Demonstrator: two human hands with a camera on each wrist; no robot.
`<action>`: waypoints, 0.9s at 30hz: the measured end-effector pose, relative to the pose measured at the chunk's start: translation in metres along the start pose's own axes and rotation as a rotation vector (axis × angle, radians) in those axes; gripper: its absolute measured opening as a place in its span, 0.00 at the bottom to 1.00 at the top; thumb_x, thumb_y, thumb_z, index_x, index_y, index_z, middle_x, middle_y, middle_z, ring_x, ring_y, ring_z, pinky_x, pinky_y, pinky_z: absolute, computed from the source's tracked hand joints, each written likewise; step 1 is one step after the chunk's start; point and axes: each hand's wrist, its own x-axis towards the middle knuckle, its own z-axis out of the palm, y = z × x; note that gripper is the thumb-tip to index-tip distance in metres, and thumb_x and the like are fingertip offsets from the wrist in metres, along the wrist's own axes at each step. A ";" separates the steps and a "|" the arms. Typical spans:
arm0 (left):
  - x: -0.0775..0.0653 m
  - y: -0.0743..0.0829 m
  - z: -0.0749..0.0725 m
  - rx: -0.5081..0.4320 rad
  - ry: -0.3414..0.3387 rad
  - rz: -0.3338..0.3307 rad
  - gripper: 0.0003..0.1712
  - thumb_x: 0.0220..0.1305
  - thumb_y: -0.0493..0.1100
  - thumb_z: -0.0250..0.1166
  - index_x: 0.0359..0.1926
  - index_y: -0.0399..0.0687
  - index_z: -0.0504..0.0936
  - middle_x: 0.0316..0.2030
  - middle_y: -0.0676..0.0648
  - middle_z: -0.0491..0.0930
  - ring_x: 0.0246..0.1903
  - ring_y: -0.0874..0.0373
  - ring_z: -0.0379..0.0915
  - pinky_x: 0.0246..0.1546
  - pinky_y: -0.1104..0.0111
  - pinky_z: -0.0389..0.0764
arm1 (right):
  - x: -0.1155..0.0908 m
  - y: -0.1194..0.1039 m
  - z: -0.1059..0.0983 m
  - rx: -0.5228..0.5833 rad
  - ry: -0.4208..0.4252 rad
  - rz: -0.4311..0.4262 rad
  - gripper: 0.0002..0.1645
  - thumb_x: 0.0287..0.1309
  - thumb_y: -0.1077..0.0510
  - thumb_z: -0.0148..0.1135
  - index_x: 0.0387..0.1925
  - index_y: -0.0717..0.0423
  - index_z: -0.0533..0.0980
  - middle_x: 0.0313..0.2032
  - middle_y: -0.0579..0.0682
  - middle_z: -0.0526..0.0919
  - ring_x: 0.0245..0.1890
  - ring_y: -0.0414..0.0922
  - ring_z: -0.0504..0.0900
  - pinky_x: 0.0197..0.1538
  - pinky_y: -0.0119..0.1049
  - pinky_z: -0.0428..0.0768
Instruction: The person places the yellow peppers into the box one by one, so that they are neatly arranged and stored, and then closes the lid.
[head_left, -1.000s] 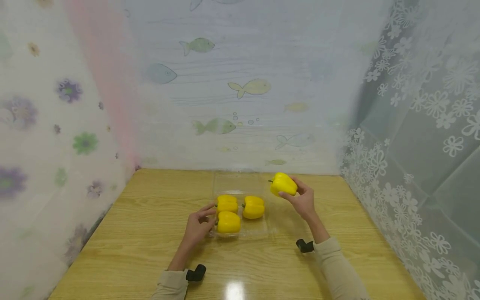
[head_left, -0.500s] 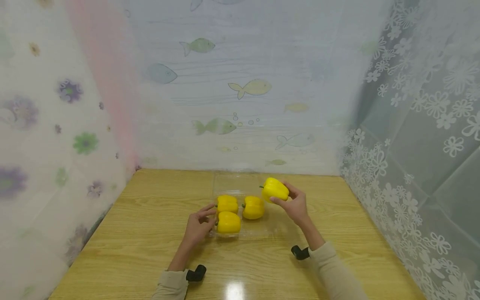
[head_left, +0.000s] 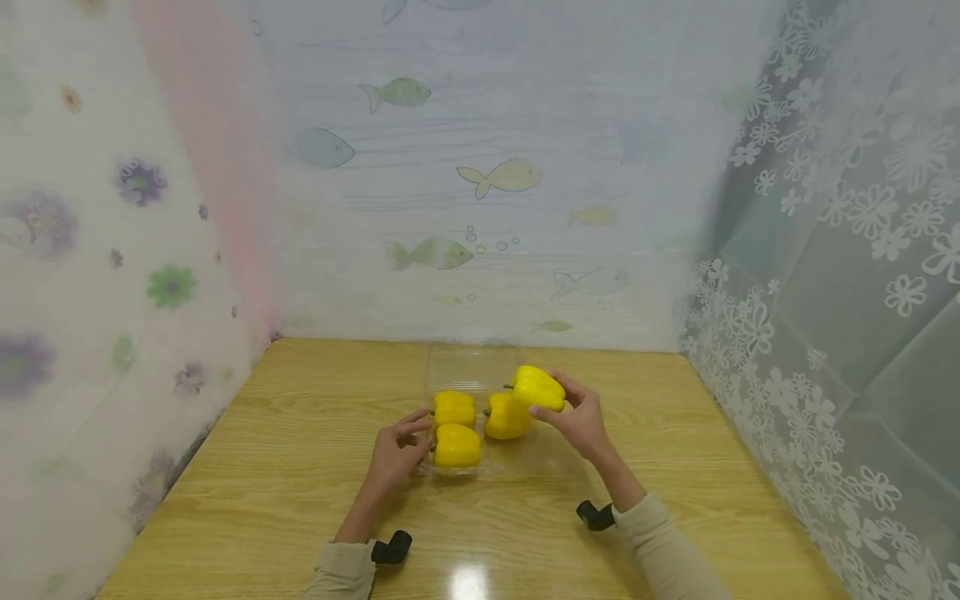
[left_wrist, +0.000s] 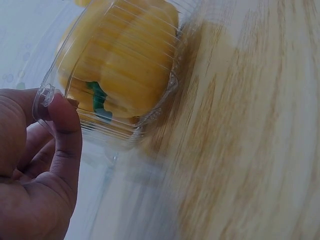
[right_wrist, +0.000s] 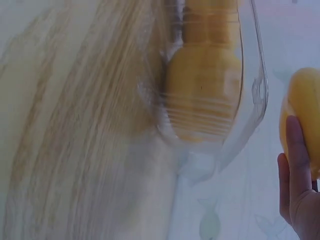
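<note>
Nearest to us, two pale sleeves (head_left: 667, 542) come in, with a dark wrist device (head_left: 595, 516) beside the right one. Beneath lies the wood-grain table (head_left: 262, 450).

Left hand (head_left: 397, 454): thumb and finger pinch the edge of a clear plastic container (head_left: 504, 465), plainest in the left wrist view. We judge this the anchor. Light plastic could skid if nudged, so a steady, gentle pinch serves better than a squeeze that bends the wall.

Inside, the front-left pepper (head_left: 457, 447) sits closest to us. Behind it come the rear-left pepper (head_left: 453, 408) and, to its right, the right-hand pepper (head_left: 502, 418). All lie on their sides, stems leftward.

Right hand (head_left: 583, 418): thumb on the near side, fingers round the far side, it grips the held pepper (head_left: 537, 388). In the head view this partly covers the right-hand pepper; the right wrist view shows it apart from the container, above its edge. Its stem also points left. Good handling, we think, means a level grip, stem matched to the others, and no knock on its neighbour or the edge.

Farther back lies a clear lid (head_left: 480, 362), and behind it hangs a fish-print curtain (head_left: 480, 208).
</note>
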 end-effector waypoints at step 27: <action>-0.004 0.007 0.003 0.004 0.016 -0.004 0.17 0.63 0.25 0.64 0.54 0.28 0.84 0.67 0.37 0.74 0.25 0.60 0.74 0.22 0.76 0.74 | -0.012 0.009 0.013 0.021 -0.152 -0.020 0.41 0.52 0.65 0.76 0.67 0.68 0.71 0.63 0.61 0.79 0.57 0.39 0.81 0.60 0.28 0.75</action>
